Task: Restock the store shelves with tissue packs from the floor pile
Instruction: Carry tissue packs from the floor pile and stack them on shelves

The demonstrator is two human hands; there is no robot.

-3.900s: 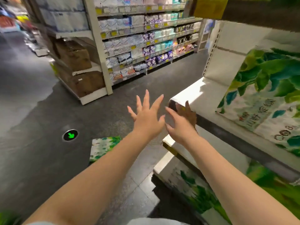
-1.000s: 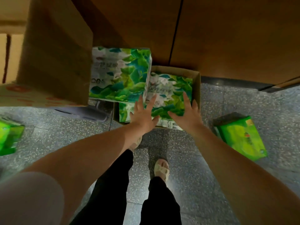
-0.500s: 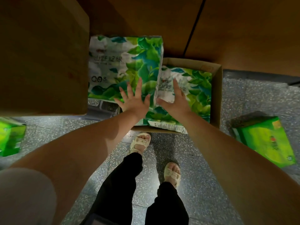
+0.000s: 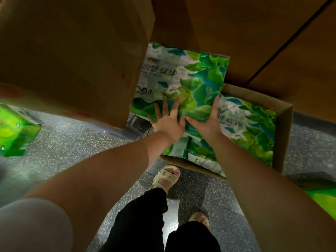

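- Hands first: our left hand (image 4: 168, 122) and right hand (image 4: 206, 122) reach forward side by side, thumbs almost meeting, fingers straight and spread, neither grip closed on anything.
- Both palms lie over the leaf-printed green and white plastic tissue pack (image 4: 181, 79) that stands tilted against the wall; whether they press it or hover just above, we cannot tell.
- A second leaf-printed tissue pack (image 4: 254, 128) lies in the open brown cardboard box (image 4: 283, 135) on the floor, just right of the first; our right fingers (image 4: 216, 104) reach across its upper left corner.
- A tall brown cardboard carton (image 4: 72, 57) stands at left and covers the left edge of the tilted pack.
- A bright green plastic pack (image 4: 16, 131) lies on the speckled grey floor (image 4: 81, 142) far left, blurred; another green pack (image 4: 323, 199) shows at the right edge behind our forearm.
- Below, our black trousers (image 4: 141, 219) and beige sandals (image 4: 166, 176) stand just short of the box.
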